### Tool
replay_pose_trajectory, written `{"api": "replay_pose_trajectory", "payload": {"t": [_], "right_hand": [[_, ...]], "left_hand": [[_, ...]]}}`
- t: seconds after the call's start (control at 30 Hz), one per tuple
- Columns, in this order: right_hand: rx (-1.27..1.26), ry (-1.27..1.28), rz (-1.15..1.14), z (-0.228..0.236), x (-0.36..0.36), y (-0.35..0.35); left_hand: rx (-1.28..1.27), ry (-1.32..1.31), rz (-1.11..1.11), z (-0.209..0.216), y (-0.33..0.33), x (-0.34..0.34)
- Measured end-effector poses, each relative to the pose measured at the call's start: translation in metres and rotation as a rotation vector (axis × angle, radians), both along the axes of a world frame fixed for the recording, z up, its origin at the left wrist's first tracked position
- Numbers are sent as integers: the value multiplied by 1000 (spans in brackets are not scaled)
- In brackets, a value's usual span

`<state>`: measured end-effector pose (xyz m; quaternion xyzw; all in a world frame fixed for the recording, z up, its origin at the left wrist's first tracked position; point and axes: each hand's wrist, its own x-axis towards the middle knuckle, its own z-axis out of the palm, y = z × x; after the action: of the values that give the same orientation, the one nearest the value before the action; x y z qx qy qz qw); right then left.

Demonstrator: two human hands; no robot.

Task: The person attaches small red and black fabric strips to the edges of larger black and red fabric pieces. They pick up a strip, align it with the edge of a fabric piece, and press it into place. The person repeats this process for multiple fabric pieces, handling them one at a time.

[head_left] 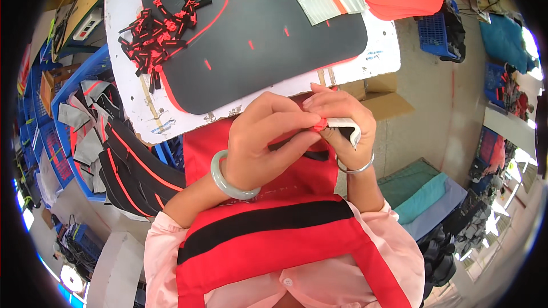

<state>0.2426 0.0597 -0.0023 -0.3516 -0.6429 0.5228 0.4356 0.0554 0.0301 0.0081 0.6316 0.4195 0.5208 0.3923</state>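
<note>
White surface (383, 37), one, chipped along its edges. Small red piece (321, 125), one: on the surface's near side, off its edge, between the worker's hands. Left hand (260, 140): pinching that piece with thumb and fingertips. Right hand (349, 117): gripping a white curved item (344, 122), kind unclear from here, thumb against the red piece. Dark panel (274, 23), red-edged, one: across the surface. Black-and-red tabs (154, 45), one heap: the surface's left part. Blue crate (59, 104), filled: left of the surface.
</note>
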Motion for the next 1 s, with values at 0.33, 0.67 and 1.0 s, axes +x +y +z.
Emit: {"api": "replay_pose_trajectory", "payload": {"t": [0.33,0.67,1.0], "right_hand": [[-26,-90,-2,-10,-11,-1],[7,-89,29,-22,-13,-2],[114,-237,64,-18,-9,-1]], "left_hand": [[-78,102,127,-4,-5,0],[3,282,186,-6,-6,-2],[37,273,180,-10,-11,-1]]}}
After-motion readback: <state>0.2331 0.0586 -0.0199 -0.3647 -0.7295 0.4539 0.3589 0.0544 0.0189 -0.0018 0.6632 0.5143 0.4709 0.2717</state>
